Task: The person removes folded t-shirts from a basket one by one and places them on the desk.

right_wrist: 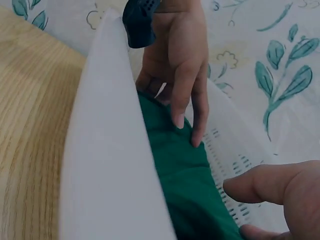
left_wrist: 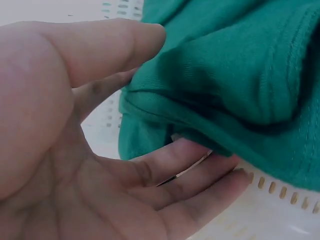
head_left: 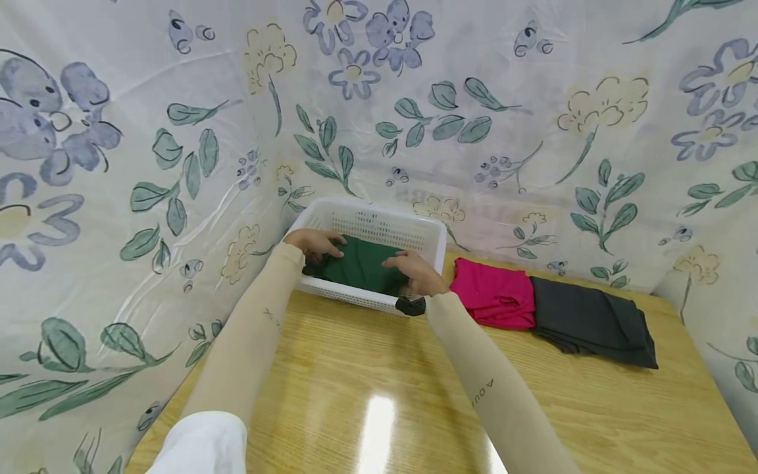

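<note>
A folded green cloth garment (head_left: pixel 364 263) lies inside a white perforated plastic basket (head_left: pixel 349 295). My left hand (head_left: pixel 318 243) is at the garment's left end. In the left wrist view, the left thumb stands apart above the green fabric (left_wrist: pixel 225 65), while the fingertips (left_wrist: pixel 187 150) reach under its lower edge. At the right end is my right hand (head_left: pixel 416 271), thumb and forefinger spread. Its thumb (right_wrist: pixel 255 184) shows beside the fabric in the right wrist view; its other fingers are mostly hidden there.
Right of the basket, a folded pink cloth (head_left: pixel 494 294) and a folded dark grey cloth (head_left: pixel 592 320) lie side by side on the wooden table (head_left: pixel 355 368). Flower-printed sheeting (head_left: pixel 450 151) hangs behind and along the left, close to the basket.
</note>
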Demonstrator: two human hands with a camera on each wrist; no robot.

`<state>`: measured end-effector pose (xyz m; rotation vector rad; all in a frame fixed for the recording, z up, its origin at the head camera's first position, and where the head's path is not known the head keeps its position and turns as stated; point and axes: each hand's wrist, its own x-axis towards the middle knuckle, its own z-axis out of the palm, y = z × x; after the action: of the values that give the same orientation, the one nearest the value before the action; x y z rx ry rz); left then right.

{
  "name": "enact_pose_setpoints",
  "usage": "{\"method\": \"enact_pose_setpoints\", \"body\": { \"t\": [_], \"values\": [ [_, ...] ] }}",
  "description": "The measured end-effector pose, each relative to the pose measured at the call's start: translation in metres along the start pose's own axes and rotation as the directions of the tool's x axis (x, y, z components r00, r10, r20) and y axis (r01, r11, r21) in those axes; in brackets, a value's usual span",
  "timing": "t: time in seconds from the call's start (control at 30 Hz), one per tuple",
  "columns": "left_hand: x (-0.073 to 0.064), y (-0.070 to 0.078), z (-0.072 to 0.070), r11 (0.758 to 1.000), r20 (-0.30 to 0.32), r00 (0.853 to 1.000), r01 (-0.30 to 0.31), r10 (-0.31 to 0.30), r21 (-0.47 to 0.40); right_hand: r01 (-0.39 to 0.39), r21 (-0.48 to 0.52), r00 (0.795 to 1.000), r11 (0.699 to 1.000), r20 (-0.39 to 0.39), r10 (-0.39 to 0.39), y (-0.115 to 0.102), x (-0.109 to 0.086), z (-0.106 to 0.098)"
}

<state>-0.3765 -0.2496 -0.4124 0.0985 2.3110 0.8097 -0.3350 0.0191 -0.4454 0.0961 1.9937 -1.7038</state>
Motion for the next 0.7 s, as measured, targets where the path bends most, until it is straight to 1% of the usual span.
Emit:
{"method": "enact_pose_setpoints", "body": {
  "t": [0.07, 0.13, 0.27, 0.37, 0.57, 0.7],
  "values": [
    [0.0009, 0.0000, -0.0004, 1.000, 0.000, 1.000, 0.003, -0.003, -0.018, 0.006, 0.028, 1.000, 1.000, 0.010, -0.007, -0.0003, 0.0003, 0.0001],
    [0.0007, 0.0002, -0.0011, 0.999, 0.005, 1.000, 0.000, 0.000, -0.036, 0.014, 0.035, 1.000, 0.999, 0.027, -0.014, -0.0004, 0.0007, 0.0002],
    [0.0006, -0.0015, -0.0023, 0.997, 0.001, 1.000, -0.026, 0.026, -0.075, 0.037, -0.006, 0.998, 0.999, 0.051, -0.037, -0.0003, 0.0012, 0.0006],
    [0.0001, -0.0027, -0.0027, 0.995, -0.011, 0.999, -0.045, 0.045, -0.091, 0.062, -0.052, 0.997, 0.997, 0.051, -0.060, 0.0001, 0.0017, 0.0017],
    [0.0002, -0.0028, -0.0019, 0.992, -0.053, 0.997, -0.057, 0.051, -0.114, 0.132, -0.150, 0.991, 0.980, 0.012, -0.132, 0.0015, 0.0006, 0.0039],
    [-0.0002, -0.0039, -0.0015, 0.987, -0.073, 0.996, -0.064, 0.054, -0.147, 0.184, -0.239, 0.979, 0.953, -0.039, -0.199, 0.0033, -0.0022, 0.0054]
  ]
}}
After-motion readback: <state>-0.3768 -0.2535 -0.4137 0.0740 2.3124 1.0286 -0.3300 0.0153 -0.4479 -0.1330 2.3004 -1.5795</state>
